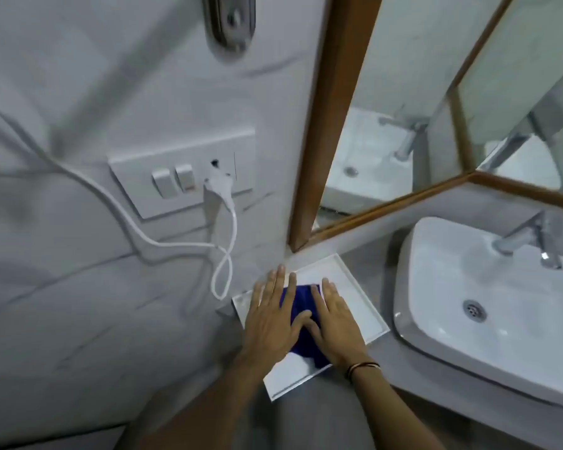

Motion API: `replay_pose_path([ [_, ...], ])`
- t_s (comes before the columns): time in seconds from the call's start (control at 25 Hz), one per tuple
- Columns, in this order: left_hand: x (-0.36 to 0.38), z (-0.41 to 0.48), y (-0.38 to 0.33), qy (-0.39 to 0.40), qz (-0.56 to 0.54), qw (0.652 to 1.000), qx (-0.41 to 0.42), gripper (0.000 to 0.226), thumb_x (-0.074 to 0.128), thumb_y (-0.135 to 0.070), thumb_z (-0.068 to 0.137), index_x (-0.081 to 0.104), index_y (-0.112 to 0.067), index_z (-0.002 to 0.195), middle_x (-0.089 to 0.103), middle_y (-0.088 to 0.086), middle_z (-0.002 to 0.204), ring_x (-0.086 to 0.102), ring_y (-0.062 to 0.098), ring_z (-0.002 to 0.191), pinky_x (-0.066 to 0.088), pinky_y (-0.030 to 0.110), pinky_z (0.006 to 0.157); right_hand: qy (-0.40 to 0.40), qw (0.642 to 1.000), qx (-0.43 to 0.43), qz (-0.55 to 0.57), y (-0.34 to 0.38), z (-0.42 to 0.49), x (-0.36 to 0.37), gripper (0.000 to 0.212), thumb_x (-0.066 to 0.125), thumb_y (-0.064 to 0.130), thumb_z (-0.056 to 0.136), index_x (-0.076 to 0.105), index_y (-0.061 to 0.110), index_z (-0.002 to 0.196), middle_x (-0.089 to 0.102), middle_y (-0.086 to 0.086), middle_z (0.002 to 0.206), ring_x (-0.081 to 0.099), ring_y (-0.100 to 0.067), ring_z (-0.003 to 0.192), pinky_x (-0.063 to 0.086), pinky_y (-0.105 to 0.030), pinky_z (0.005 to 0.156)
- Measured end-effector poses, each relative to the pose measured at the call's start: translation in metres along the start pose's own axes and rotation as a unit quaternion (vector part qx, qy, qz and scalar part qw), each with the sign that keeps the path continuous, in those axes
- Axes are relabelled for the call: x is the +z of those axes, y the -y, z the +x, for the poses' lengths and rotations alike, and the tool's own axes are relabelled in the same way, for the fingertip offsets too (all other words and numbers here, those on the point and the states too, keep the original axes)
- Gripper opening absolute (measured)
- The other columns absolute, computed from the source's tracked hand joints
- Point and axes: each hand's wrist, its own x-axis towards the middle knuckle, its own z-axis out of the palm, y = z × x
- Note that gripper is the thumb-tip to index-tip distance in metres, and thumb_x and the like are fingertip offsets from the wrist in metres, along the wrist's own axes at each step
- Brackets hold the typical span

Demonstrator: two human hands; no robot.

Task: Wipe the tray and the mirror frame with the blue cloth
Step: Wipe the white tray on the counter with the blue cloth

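At the far left, a white cable (117, 209) runs across the grey marbled wall (62, 303) and loops down from a white plug (220, 186) seated in the socket of a white switch plate (163, 167), which carries two rocker switches beside the socket. Above it, at the top edge, hangs a blurred metal fitting (229, 22) (too smeared to tell what it is). Lower down, a white tray (355, 287) lies on the grey surface (381, 251), tucked into the corner where the wall meets the mirror and just beside the basin. The left hand (270, 319) lies flat with its fingers spread and extended, palm down on the left part of the blue cloth (301, 339), its fingertips reaching the tray's far rim. The cloth is bunched in the middle of the tray, showing between and beneath both hands. The right hand (333, 323) is likewise flat and outstretched, pressing on the right part of the cloth, with a thin dark band on its wrist; the two thumbs touch over the cloth, and neither hand is curled around it. Above the tray rises the brown wooden mirror frame (335, 125), its lower corner just clear of the tray's far edge. Right of the tray stands a white basin (436, 326) with a metal drain and a chrome tap (530, 241).
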Motion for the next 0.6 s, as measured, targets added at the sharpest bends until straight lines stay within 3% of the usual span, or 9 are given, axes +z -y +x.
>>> replay_pose_path([
  [0.12, 0.054, 0.0, 0.027, 0.044, 0.04, 0.998, -0.019, 0.091, -0.002, -0.074, 0.103, -0.016, -0.023, 0.177, -0.028, 0.006, 0.183, -0.018, 0.028, 0.173, -0.012, 0.048, 0.139, 0.049, 0.998, 0.015, -0.031, -0.013, 0.01, 0.051, 0.084, 0.028, 0.07, 0.107, 0.004, 0.026, 0.174, -0.005, -0.007, 0.183, 0.002, -0.031, 0.172, 0.01, -0.045, 0.139],
  [0.28, 0.101, 0.009, 0.044, 0.05, 0.028, 0.998, -0.015, 0.089, 0.013, -0.074, 0.111, -0.014, -0.023, 0.178, -0.024, 0.005, 0.185, -0.016, 0.026, 0.173, -0.001, 0.051, 0.142, 0.034, 0.998, 0.01, -0.053, -0.027, 0.026, 0.087, 0.085, 0.028, 0.072, 0.107, -0.004, 0.031, 0.173, -0.008, -0.009, 0.184, -0.002, -0.033, 0.171, 0.011, -0.051, 0.138],
  [0.4, 0.115, 0.008, 0.048, 0.057, 0.032, 0.998, -0.005, 0.088, -0.004, -0.076, 0.107, -0.015, -0.024, 0.177, -0.022, 0.004, 0.186, -0.015, 0.026, 0.174, 0.0, 0.051, 0.143, 0.017, 0.998, 0.014, -0.05, -0.026, 0.031, 0.097, 0.077, 0.033, 0.062, 0.111, -0.002, 0.033, 0.173, -0.011, -0.006, 0.184, -0.007, -0.033, 0.17, 0.009, -0.052, 0.138],
  [0.48, 0.117, 0.006, 0.049, 0.057, 0.037, 0.998, 0.0, 0.095, -0.019, -0.075, 0.099, -0.013, -0.023, 0.178, -0.02, 0.005, 0.186, -0.014, 0.026, 0.174, 0.0, 0.051, 0.142, 0.0, 0.999, 0.018, -0.042, -0.02, 0.031, 0.101, 0.078, 0.048, 0.049, 0.111, 0.006, 0.03, 0.174, -0.002, -0.006, 0.184, 0.0, -0.035, 0.17, 0.015, -0.053, 0.138],
  [0.6, 0.117, 0.005, 0.047, 0.062, 0.06, 0.996, 0.002, 0.088, -0.006, -0.073, 0.107, -0.012, -0.02, 0.178, -0.02, 0.005, 0.185, -0.014, 0.026, 0.174, -0.003, 0.049, 0.142, -0.033, 0.999, 0.035, -0.014, -0.018, 0.034, 0.1, 0.085, 0.074, 0.026, 0.101, 0.026, 0.023, 0.171, 0.021, -0.005, 0.182, 0.018, -0.037, 0.169, 0.032, -0.054, 0.134],
])
